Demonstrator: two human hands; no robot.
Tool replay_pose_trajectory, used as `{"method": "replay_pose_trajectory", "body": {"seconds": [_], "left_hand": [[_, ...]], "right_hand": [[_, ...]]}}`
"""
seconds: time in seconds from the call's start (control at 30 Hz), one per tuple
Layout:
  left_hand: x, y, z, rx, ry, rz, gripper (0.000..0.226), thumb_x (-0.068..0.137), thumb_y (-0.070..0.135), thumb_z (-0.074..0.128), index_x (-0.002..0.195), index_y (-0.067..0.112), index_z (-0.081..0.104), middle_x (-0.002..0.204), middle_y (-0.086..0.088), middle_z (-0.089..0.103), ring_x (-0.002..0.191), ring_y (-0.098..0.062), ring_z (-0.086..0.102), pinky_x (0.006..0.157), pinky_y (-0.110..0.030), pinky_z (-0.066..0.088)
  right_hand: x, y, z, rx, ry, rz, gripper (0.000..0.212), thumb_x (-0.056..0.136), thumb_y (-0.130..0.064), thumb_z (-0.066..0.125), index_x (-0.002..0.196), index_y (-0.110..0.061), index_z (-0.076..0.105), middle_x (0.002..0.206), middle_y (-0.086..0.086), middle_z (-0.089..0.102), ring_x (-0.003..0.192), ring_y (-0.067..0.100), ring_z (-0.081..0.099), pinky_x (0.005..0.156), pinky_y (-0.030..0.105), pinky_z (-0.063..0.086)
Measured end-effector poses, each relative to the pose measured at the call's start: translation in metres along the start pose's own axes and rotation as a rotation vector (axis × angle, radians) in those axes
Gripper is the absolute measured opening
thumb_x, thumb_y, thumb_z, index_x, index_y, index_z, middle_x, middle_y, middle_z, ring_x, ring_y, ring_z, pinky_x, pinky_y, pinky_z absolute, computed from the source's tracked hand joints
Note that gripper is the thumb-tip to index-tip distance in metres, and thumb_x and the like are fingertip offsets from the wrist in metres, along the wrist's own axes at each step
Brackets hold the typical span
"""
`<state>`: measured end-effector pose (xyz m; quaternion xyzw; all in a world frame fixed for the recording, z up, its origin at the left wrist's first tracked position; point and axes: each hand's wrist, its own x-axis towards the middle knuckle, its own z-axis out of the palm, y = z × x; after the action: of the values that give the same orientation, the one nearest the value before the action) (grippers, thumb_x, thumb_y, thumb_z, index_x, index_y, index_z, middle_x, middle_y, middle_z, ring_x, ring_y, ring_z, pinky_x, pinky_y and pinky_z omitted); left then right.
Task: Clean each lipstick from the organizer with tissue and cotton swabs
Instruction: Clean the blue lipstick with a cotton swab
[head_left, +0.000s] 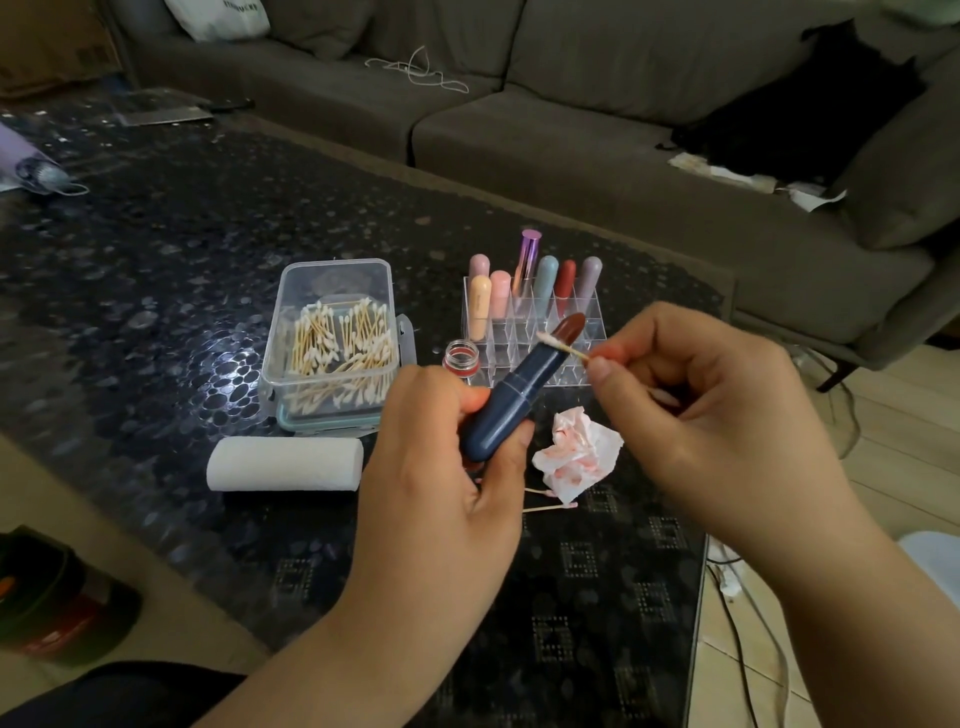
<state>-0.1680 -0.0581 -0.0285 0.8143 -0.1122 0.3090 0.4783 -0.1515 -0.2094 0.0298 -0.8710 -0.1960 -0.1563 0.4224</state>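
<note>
My left hand (441, 467) grips a dark blue lipstick (511, 397) by its tube, tilted up to the right, with its brown-red bullet extended. My right hand (711, 410) pinches a cotton swab (563, 347) whose white tip touches the side of the bullet. Behind them stands the clear acrylic organizer (524, 358) with several pastel lipsticks and one shiny purple tube in its back rows. A crumpled tissue (576, 452) stained pink lies on the table below the lipstick, with two used swabs (548, 501) beside it.
A clear box of cotton swabs (337, 348) sits left of the organizer, with a white tissue roll (285, 464) in front of it. A small open red jar (461, 357) stands between box and organizer. The dark patterned table (156, 291) fronts a grey sofa (571, 130).
</note>
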Motion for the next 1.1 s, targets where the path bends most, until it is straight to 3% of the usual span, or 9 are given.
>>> {"method": "replay_pose_trajectory", "body": {"seconds": [0.13,0.23,0.4,0.53,0.63,0.77,0.93,1.03,1.1], "left_hand": [[-0.0001,-0.0006,-0.0002,0.068,0.033,0.055,0.020,0.081,0.032,0.056,0.090,0.023,0.042,0.084,0.004,0.045,0.066,-0.008,0.045,0.056,-0.018,0.041],[0.0003,-0.0010,-0.0010,0.108,0.049,0.090,0.020,0.081,0.029,0.057,0.092,0.018,0.043,0.086,0.005,0.042,0.067,-0.007,0.042,0.058,-0.013,0.039],[0.0004,-0.0009,-0.0021,0.130,0.060,0.136,0.019,0.081,0.023,0.058,0.090,0.015,0.043,0.084,0.002,0.042,0.067,-0.010,0.041,0.057,-0.023,0.038],[0.0012,-0.0006,-0.0030,0.144,0.058,0.129,0.019,0.081,0.024,0.058,0.091,0.014,0.044,0.086,0.003,0.040,0.067,-0.009,0.039,0.058,-0.019,0.037],[0.0011,-0.0001,-0.0030,0.117,0.048,0.106,0.019,0.080,0.025,0.058,0.090,0.017,0.044,0.084,0.003,0.042,0.067,-0.009,0.041,0.057,-0.018,0.038],[0.0013,0.0013,-0.0023,-0.025,0.006,-0.088,0.021,0.082,0.033,0.063,0.084,0.026,0.044,0.079,0.005,0.055,0.065,-0.012,0.054,0.055,-0.025,0.044],[0.0067,0.0031,0.0000,-0.416,-0.188,-0.475,0.018,0.083,0.041,0.061,0.090,0.025,0.056,0.070,0.008,0.066,0.061,-0.003,0.062,0.064,-0.015,0.049],[0.0079,0.0029,0.0023,-0.645,-0.274,-0.571,0.031,0.080,0.044,0.052,0.095,0.018,0.060,0.070,0.005,0.067,0.061,-0.012,0.063,0.070,-0.035,0.052],[0.0081,0.0067,0.0025,-0.781,-0.301,-0.630,0.031,0.082,0.037,0.047,0.096,0.013,0.062,0.069,0.003,0.064,0.058,-0.013,0.059,0.064,-0.031,0.051]], "right_hand": [[-0.0017,-0.0026,0.0015,-0.026,-0.064,-0.059,0.012,0.084,-0.016,0.062,0.072,-0.016,0.061,0.053,-0.004,0.050,0.044,0.004,0.044,0.047,0.005,0.033],[-0.0008,0.0004,0.0011,-0.018,0.001,-0.014,0.015,0.087,-0.013,0.063,0.073,-0.020,0.060,0.054,-0.005,0.050,0.044,0.005,0.044,0.046,0.006,0.033],[-0.0018,-0.0034,0.0021,-0.017,-0.065,-0.069,0.012,0.084,-0.014,0.062,0.072,-0.016,0.061,0.051,-0.011,0.048,0.043,0.002,0.045,0.047,0.003,0.031],[-0.0006,-0.0001,0.0015,-0.003,0.001,-0.011,0.015,0.086,-0.014,0.064,0.073,-0.020,0.060,0.053,-0.003,0.050,0.044,0.006,0.044,0.046,0.007,0.034],[-0.0017,-0.0028,0.0035,0.004,-0.065,-0.055,0.013,0.086,-0.013,0.063,0.073,-0.018,0.060,0.052,-0.010,0.049,0.044,0.003,0.045,0.047,0.005,0.033],[-0.0010,0.0012,0.0038,0.012,-0.012,-0.021,0.015,0.088,-0.014,0.063,0.076,-0.021,0.060,0.054,-0.001,0.052,0.045,0.010,0.045,0.046,0.009,0.034],[-0.0020,0.0016,0.0022,-0.020,-0.057,-0.042,0.010,0.087,-0.021,0.060,0.076,-0.022,0.059,0.060,-0.005,0.056,0.049,0.008,0.048,0.047,0.010,0.036],[-0.0013,0.0046,0.0020,0.011,0.001,-0.010,0.006,0.085,-0.025,0.057,0.079,-0.023,0.059,0.063,-0.001,0.061,0.052,0.015,0.054,0.048,0.022,0.044],[-0.0005,0.0052,0.0016,0.018,-0.005,-0.020,0.006,0.086,-0.024,0.057,0.080,-0.022,0.060,0.064,0.000,0.061,0.053,0.015,0.055,0.049,0.023,0.044]]}}
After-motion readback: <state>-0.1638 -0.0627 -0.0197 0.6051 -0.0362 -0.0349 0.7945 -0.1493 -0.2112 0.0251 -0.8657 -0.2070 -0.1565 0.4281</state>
